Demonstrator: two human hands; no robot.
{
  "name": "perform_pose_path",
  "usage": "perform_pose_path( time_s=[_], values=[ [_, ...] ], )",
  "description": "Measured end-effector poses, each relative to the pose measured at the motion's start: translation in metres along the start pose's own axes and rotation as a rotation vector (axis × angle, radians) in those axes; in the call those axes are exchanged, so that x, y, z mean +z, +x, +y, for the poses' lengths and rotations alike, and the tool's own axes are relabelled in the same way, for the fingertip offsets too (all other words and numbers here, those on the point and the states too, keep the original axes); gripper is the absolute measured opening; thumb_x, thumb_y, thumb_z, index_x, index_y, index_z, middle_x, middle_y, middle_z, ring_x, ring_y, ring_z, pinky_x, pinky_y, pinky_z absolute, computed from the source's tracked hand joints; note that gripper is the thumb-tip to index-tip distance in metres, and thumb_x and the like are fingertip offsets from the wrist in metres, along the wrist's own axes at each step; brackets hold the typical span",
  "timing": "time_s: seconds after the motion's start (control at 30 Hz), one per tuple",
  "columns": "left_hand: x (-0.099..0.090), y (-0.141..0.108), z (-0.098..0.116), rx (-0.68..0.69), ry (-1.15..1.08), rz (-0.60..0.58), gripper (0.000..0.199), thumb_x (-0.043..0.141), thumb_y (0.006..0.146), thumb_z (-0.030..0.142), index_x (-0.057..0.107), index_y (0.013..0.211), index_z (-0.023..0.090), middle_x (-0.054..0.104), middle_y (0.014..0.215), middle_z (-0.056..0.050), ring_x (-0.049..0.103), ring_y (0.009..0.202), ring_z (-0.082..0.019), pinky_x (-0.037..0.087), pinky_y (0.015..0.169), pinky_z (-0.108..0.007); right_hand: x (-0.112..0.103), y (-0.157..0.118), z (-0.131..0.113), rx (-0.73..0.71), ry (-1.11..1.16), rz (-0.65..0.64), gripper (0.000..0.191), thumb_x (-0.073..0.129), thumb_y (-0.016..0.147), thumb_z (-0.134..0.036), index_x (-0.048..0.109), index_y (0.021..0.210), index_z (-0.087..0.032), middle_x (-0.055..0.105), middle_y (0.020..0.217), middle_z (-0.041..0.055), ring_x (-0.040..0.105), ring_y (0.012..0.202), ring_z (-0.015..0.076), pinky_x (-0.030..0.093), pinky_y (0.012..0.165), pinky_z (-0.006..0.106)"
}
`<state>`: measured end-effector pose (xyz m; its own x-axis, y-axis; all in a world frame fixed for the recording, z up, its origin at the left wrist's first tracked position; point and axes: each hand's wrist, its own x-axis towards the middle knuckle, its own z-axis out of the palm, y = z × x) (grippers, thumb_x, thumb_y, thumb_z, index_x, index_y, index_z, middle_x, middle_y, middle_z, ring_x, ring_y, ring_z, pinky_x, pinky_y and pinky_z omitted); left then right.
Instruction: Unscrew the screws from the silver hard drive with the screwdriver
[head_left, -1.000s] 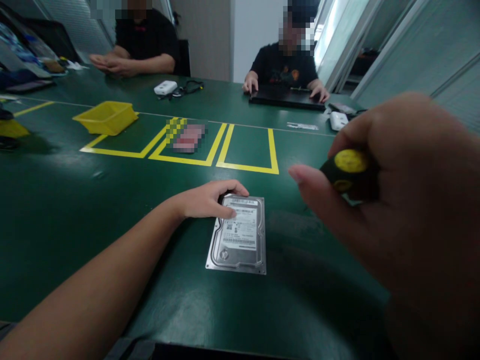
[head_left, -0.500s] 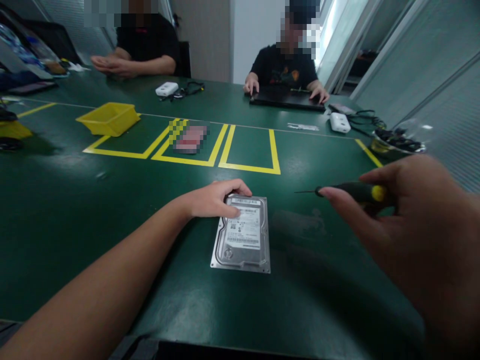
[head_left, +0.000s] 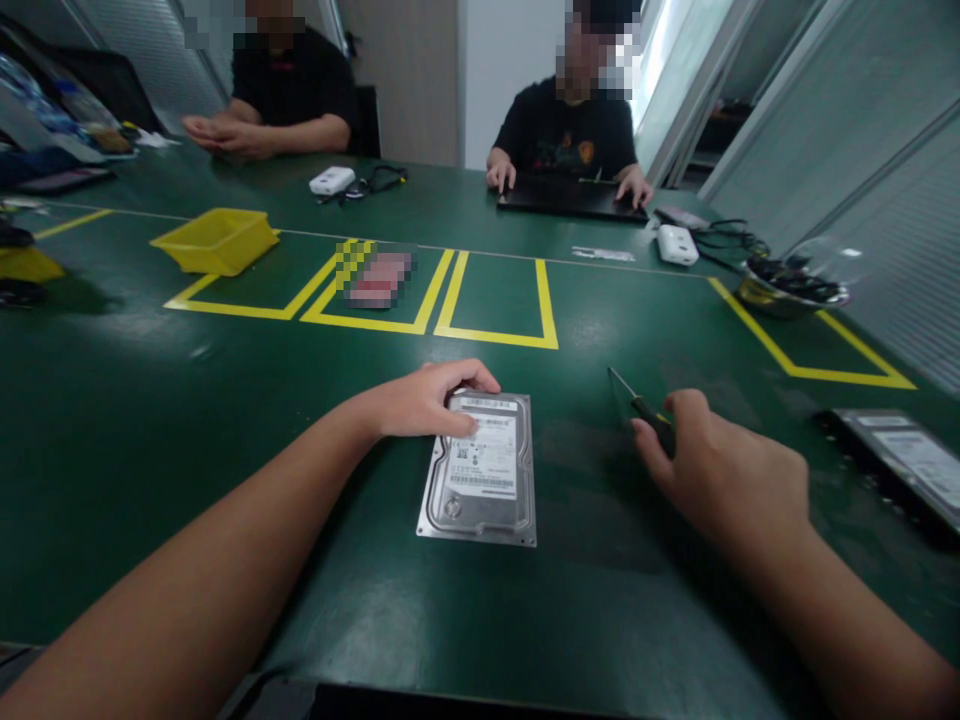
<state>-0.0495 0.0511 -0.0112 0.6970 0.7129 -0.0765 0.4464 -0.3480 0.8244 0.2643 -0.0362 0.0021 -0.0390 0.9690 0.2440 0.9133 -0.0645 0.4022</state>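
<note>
A silver hard drive (head_left: 487, 480) with a white label lies on the green table (head_left: 360, 600) in front of me. My left hand (head_left: 427, 400) grips its far left corner, thumb on the label and fingers over the far edge. To the right of the drive, my right hand (head_left: 720, 460) is closed around a screwdriver (head_left: 651, 418) with a dark and yellow handle. Its thin metal tip points up and to the left, clear of the drive. The palm hides part of the handle.
A second hard drive (head_left: 911, 455) lies at the right. Farther back are a yellow bin (head_left: 221, 242), yellow tape outlines (head_left: 495, 335), a bowl of dark parts (head_left: 795, 290) and white adapters (head_left: 677, 245). Two people sit opposite, one touching a black panel (head_left: 574, 195).
My right hand has moved down, away from me to the left, with the screwdriver, whose tip now tilts upward. The second drive at the right has come into view. My left hand stays on the drive.
</note>
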Motion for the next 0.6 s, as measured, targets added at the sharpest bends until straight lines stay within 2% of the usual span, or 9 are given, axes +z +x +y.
perform_pose_path(
  time_s=[0.3, 0.6],
  values=[
    [0.002, 0.0, 0.003, -0.016, -0.006, 0.013, 0.045, 0.066, 0.075, 0.025, 0.058, 0.119, 0.019, 0.066, 0.111, -0.005, 0.064, 0.1, -0.021, 0.049, 0.085, -0.031, 0.009, 0.014, -0.001, 0.044, 0.08, -0.201, 0.034, 0.029, 0.098, -0.048, 0.047, 0.1, -0.02, 0.066, 0.071, 0.0064, 0.067, 0.062, 0.0262, 0.017, 0.044, 0.027],
    [0.004, 0.0, 0.003, 0.01, 0.068, 0.055, 0.042, 0.066, 0.078, 0.027, 0.059, 0.119, 0.019, 0.066, 0.11, -0.005, 0.063, 0.096, -0.02, 0.047, 0.082, -0.03, 0.018, 0.016, 0.002, 0.03, 0.17, -0.258, 0.033, 0.025, 0.098, -0.046, 0.045, 0.105, -0.02, 0.067, 0.072, 0.0076, 0.069, 0.065, 0.0304, 0.026, 0.045, 0.029]
  ],
)
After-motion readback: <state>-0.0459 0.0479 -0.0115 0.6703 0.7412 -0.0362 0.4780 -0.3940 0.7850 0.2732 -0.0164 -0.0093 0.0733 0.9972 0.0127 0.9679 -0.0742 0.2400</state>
